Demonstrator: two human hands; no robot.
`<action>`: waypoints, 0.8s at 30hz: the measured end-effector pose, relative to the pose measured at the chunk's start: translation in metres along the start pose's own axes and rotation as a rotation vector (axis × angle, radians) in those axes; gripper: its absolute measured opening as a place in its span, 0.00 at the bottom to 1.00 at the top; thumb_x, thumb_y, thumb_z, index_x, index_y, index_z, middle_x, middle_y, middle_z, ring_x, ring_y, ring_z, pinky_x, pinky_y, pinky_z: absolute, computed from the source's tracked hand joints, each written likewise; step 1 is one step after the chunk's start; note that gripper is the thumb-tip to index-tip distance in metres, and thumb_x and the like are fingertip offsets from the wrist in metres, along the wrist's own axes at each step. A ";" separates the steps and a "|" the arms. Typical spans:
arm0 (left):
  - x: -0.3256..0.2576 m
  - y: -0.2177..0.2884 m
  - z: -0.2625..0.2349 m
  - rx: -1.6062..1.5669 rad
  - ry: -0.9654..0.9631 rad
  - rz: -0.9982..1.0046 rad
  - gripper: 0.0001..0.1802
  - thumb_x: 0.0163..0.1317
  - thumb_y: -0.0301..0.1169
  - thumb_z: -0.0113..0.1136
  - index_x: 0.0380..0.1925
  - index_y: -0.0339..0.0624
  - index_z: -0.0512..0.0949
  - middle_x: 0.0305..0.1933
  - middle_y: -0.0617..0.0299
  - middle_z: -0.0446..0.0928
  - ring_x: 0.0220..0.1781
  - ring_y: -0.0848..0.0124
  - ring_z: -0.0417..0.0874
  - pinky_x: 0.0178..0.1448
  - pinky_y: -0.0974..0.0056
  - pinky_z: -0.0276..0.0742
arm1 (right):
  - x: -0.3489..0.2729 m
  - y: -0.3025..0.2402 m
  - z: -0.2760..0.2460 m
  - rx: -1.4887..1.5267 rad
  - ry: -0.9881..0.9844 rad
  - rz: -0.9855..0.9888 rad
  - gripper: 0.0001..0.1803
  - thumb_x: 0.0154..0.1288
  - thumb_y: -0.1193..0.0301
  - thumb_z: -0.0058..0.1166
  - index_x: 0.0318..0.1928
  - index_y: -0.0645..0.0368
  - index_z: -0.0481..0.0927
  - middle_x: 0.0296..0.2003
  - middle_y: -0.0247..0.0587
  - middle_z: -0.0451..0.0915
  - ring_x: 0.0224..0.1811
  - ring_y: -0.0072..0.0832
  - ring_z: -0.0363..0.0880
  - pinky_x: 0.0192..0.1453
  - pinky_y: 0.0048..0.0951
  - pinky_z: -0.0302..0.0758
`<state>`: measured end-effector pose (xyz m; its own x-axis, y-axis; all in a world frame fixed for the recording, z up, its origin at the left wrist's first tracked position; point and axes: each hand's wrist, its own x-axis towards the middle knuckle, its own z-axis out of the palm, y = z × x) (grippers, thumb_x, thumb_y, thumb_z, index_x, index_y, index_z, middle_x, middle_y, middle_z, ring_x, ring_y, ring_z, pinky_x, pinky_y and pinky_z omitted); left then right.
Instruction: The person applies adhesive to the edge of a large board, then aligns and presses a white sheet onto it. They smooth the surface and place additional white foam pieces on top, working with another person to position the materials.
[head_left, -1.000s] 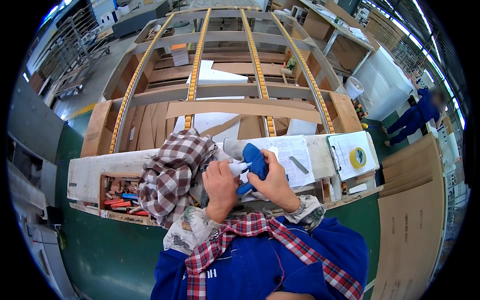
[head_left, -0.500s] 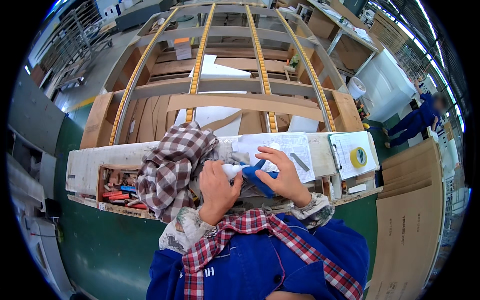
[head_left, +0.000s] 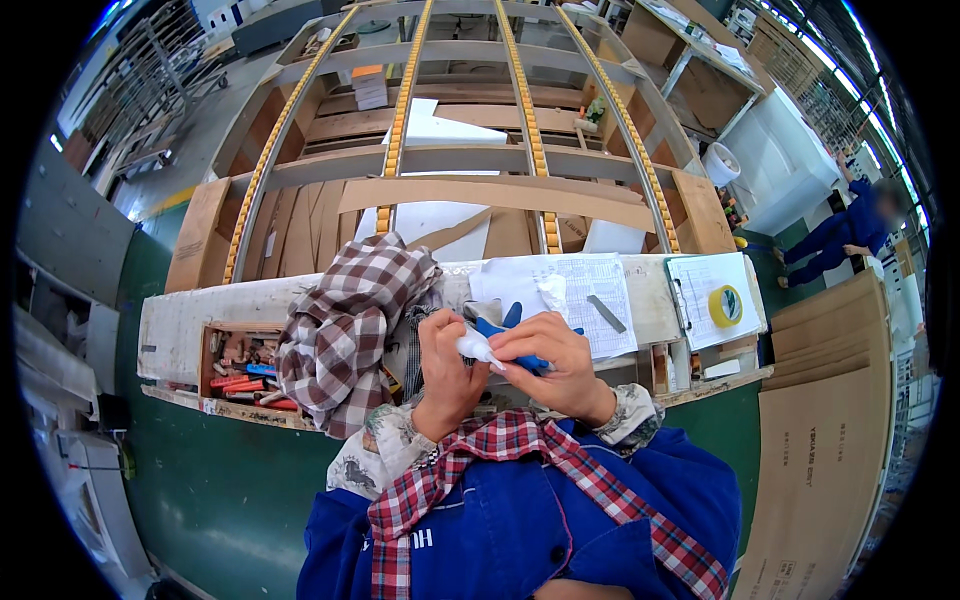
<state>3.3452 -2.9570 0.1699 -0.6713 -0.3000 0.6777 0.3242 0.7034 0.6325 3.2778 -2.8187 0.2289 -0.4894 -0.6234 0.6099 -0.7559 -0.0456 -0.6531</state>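
A small white squeeze bottle is in my left hand, the fingers wrapped round it. It tilts with its narrow nozzle down and to the right. The fingertips of my right hand are pinched together at the nozzle end and partly hide it. Behind my hands lies a blue glove, mostly covered by them. To the left, a brown-and-white checked cloth is heaped on the bench. Beyond my right hand, printed sheets lie flat with a grey strip on top.
A wooden tool box with red-handled tools is set into the bench's left end. At the right sits a clipboard bearing a roll of yellow tape. Beyond the bench runs a frame with yellow roller tracks. A person stands far right.
My right hand has come left and its spread fingers have closed at the bottle's nozzle. The bottle now tips further downward. My left hand keeps its hold.
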 end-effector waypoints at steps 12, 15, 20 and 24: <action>0.002 0.002 0.010 -0.001 0.127 0.091 0.18 0.44 0.21 0.64 0.34 0.38 0.68 0.41 0.49 0.68 0.38 0.57 0.72 0.38 0.61 0.71 | 0.000 -0.004 -0.004 -0.115 -0.002 -0.145 0.13 0.39 0.77 0.63 0.31 0.54 0.79 0.34 0.31 0.79 0.34 0.28 0.74 0.40 0.29 0.64; 0.003 -0.001 0.010 -0.073 0.146 0.131 0.18 0.44 0.18 0.63 0.37 0.36 0.70 0.44 0.48 0.70 0.43 0.53 0.74 0.43 0.59 0.74 | 0.003 -0.009 0.000 -0.146 -0.016 -0.202 0.13 0.39 0.77 0.63 0.30 0.53 0.78 0.34 0.30 0.79 0.34 0.27 0.73 0.39 0.30 0.64; 0.006 0.000 0.008 -0.153 0.132 0.156 0.18 0.44 0.17 0.62 0.37 0.35 0.71 0.47 0.46 0.72 0.48 0.53 0.75 0.48 0.59 0.75 | 0.003 -0.010 0.005 -0.148 -0.035 -0.214 0.12 0.43 0.74 0.63 0.31 0.52 0.77 0.34 0.27 0.77 0.36 0.27 0.73 0.41 0.30 0.63; 0.001 -0.001 0.010 -0.241 0.134 0.049 0.17 0.45 0.16 0.60 0.38 0.34 0.72 0.46 0.47 0.74 0.46 0.55 0.77 0.49 0.61 0.74 | 0.002 -0.003 0.008 -0.074 -0.054 -0.208 0.13 0.42 0.74 0.64 0.33 0.53 0.78 0.35 0.31 0.78 0.35 0.27 0.75 0.39 0.28 0.64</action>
<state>3.3379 -2.9518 0.1658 -0.5616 -0.3633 0.7434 0.5140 0.5509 0.6575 3.2830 -2.8263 0.2285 -0.2972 -0.6474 0.7018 -0.8688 -0.1214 -0.4800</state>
